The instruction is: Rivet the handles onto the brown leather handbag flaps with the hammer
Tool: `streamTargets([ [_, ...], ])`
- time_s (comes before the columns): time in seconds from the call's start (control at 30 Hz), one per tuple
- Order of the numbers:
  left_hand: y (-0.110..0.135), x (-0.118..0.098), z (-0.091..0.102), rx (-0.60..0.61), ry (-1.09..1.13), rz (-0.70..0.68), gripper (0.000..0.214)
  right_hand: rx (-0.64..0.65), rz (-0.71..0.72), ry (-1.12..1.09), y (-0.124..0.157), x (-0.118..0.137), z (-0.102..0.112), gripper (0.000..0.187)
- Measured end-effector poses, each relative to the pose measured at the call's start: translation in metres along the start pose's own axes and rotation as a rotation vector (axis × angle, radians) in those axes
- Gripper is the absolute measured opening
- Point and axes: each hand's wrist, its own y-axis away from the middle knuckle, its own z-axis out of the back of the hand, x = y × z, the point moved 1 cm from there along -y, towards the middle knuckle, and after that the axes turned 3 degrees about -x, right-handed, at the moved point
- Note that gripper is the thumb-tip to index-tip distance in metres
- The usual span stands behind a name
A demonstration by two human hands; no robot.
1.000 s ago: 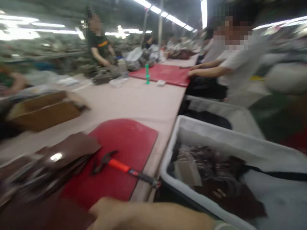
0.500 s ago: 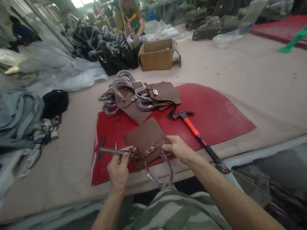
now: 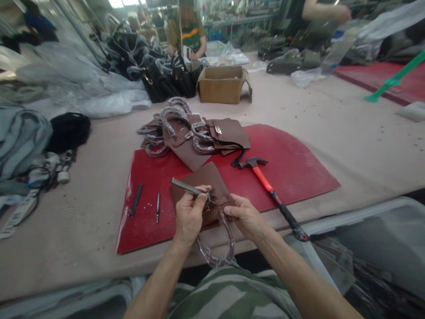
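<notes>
- Brown bag at the near edge of the red mat, between both hands, flap toward the far side; looped handle in clear film, toward the near side.
- Left hand: fingers wrapped round a slim metal tool, slanted to far left; working end over the bag, contact unclear behind the fingers.
- Right hand: bag's right edge pinched between thumb and fingers, beside the handle's base.
- Progress, as a judgement: handle apparently attached already; tool work apparently under way, not yet finished. Spot under the tool mostly hidden; cannot tell how much remains.
- Just beyond, on the mat: pile of similar brown bags, handles wrapped, metal clasps on at least two. Finished or waiting, cannot tell.
- Left on the mat: dark bar and thin rod, both untouched, with tiny pieces between.
- Right: claw hammer, also untouched, head on the mat, grip past its near edge.
- Farther across the surface: open cardboard box, black bags to its left, co-worker beyond.
</notes>
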Motion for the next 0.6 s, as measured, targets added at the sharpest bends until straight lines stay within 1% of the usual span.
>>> streamTargets([
  [0.17,0.000,0.000,0.008,0.012,-0.001,-0.004,0.019,0.033,-0.001,0.058,0.000,-0.005,-0.005,0.035],
  [0.27,-0.003,-0.003,0.010,0.029,-0.028,0.003,0.020,0.047,0.041,0.138,-0.001,-0.004,-0.007,0.036],
  [0.37,-0.008,-0.006,0.011,0.057,-0.035,-0.009,0.019,0.028,0.087,0.177,-0.002,-0.006,-0.010,0.034],
  [0.47,-0.013,-0.006,0.013,0.078,0.017,0.005,0.018,0.004,0.108,0.174,-0.005,-0.010,-0.011,0.032],
  [0.6,-0.015,-0.004,0.016,0.081,0.114,0.081,0.018,0.048,0.124,0.161,-0.011,-0.017,-0.007,0.024],
])
